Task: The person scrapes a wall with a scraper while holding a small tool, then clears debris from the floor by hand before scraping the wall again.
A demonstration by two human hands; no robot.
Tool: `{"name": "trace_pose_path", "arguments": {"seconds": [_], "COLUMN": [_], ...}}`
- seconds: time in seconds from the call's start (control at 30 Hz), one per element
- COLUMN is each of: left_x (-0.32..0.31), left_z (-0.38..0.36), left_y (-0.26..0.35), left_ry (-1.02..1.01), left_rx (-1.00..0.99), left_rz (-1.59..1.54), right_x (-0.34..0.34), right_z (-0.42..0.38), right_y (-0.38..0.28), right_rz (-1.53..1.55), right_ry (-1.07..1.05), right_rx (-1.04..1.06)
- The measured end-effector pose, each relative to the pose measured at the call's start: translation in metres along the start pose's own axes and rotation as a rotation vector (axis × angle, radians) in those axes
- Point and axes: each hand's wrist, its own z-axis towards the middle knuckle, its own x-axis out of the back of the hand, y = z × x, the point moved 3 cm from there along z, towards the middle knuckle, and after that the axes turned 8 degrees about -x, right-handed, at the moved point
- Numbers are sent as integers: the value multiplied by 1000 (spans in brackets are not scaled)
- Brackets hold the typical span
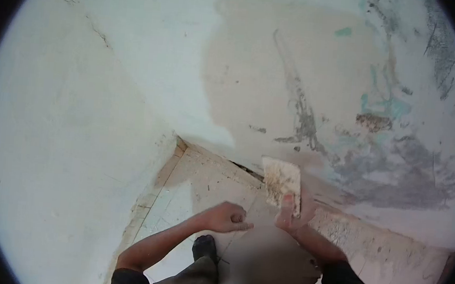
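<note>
My right hand [295, 217] grips a flat, pale scraper-like plate [280, 181] smeared with brown residue, the thumb lying on its face. The plate is raised near the foot of the patchy wall [281, 66]. To the left, my left hand [228, 217] is held over the floor with its fingers curled in and the thumb pointing right; nothing shows in it. The two hands are apart.
A plain pale wall [68, 129] rises on the left and meets the patchy wall at a corner. Tiled floor [219, 184] with debris lies below, with a dark gap [246, 170] along the wall base. My dark shoe [205, 247] is on the floor.
</note>
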Motion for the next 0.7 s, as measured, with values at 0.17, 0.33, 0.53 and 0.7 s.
{"name": "trace_pose_path", "arguments": {"seconds": [0.17,0.33,0.53,0.7], "left_x": [46,63,21,-5], "left_z": [-14,3,25,34], "left_y": [16,48,51,64], "left_ry": [242,7,-59,80], "left_rx": [23,-122,-84,-252], "left_rz": [-387,-671,-686,-898], "right_x": [-5,-9,17,24], "right_z": [10,8,-28,-5], "right_y": [-16,-49,-70,-122], "right_rz": [-87,-324,-558,-766], "right_ry": [78,-152,-279,-431], "right_rx": [181,148,-163,-317]}}
